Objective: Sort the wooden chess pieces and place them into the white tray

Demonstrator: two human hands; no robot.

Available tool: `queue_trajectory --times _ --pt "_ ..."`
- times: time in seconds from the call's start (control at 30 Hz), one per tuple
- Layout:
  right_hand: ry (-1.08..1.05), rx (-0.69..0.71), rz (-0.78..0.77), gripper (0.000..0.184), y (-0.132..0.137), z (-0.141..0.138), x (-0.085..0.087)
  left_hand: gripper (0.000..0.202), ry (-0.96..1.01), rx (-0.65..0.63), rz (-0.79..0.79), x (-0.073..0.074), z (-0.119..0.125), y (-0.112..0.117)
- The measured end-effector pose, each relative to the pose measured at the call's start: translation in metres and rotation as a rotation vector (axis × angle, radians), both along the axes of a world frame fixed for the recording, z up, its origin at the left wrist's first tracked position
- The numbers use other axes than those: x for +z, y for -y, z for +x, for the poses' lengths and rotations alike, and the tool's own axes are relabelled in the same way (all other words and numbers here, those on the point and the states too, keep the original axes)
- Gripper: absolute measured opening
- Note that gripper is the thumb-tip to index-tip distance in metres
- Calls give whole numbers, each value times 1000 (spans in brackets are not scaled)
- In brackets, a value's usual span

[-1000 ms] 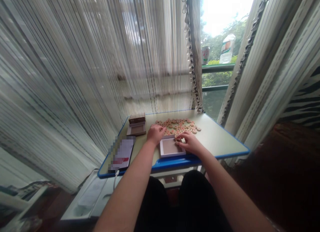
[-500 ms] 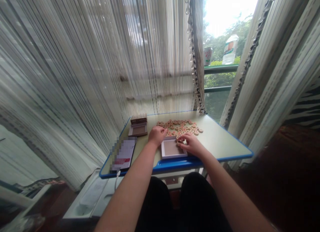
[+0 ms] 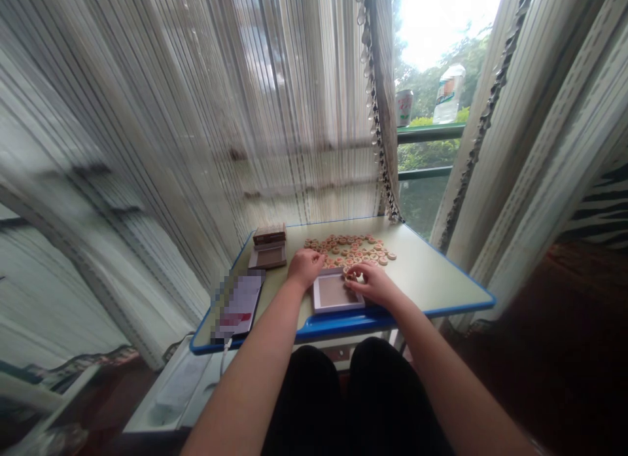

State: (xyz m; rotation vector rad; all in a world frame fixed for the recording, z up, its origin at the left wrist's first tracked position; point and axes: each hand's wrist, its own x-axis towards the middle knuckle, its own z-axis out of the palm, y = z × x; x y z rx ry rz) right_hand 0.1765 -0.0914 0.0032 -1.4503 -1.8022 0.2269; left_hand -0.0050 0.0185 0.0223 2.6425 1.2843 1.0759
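Note:
Round wooden Chinese chess pieces (image 3: 353, 252) with red and dark markings lie scattered over the middle of the table. In front of them sits a shallow, white-rimmed box (image 3: 338, 307) with a brown bottom. My right hand (image 3: 371, 282) is over the box's right side, thumb and fingers pinched on a Chinese chess piece (image 3: 349, 277). At the left edge of the pieces, beyond the box's far left corner, rests my left hand (image 3: 305, 266) with its fingers curled together. What its fingertips hold, if anything, cannot be made out.
A second shallow box (image 3: 267, 256) and a small brown box (image 3: 269, 233) stand at the table's back left. A tablet-like device (image 3: 240, 305) with a white cable (image 3: 226, 356) lies at the left edge. The table (image 3: 432, 279) has a blue rim.
The view has shifted slightly. Both hands keep nearly the same places, with the right one still pinching a Chinese chess piece over the box.

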Motion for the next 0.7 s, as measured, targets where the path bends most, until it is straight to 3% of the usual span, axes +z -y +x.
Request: queue_trajectory --times 0.37,0.47,0.6,0.7 --pt "-67 -58 75 20 -3 4 -3 26 -18 3 -12 -2 -1 -1" --pt "-5 -112 83 19 -20 20 6 24 -22 -34 -12 0 2 2" --pt "244 -233 8 23 -54 50 21 21 2 -117 36 5 7 11" --pt "355 -342 -14 24 -73 65 18 19 -14 -140 25 7 10 18"
